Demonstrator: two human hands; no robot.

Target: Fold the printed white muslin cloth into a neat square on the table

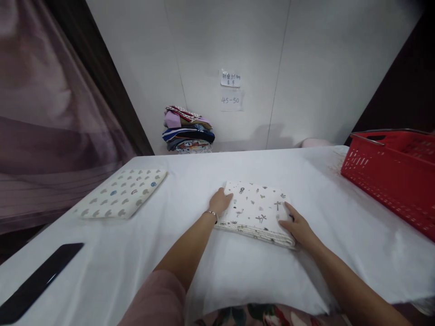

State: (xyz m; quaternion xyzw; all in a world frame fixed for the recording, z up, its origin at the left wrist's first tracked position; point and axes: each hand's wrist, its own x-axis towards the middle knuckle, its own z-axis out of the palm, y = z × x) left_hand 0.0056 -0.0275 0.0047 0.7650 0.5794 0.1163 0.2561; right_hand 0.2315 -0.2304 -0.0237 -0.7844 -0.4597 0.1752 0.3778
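A white cloth (253, 203) with small grey and olive prints, palm trees among them, lies folded into a thick rectangle on the table. Its layered edge faces me. My left hand (220, 202), with a bracelet at the wrist, grips the cloth's left side, thumb on top and the other fingers along the edge. At the opposite side my right hand (299, 227) holds the right edge, thumb on the upper face and fingers partly under or behind it. Farther left lies a second folded cloth (124, 194), cream with grey mushroom-like shapes and a few coloured ones.
A white sheet covers the table (190, 190). A red plastic basket (390, 176) stands at the right edge. A dark flat object (41, 280) lies front left. Folded fabrics (188, 131) are stacked against the wall, below paper notes (232, 100). A curtain (50, 113) hangs at left.
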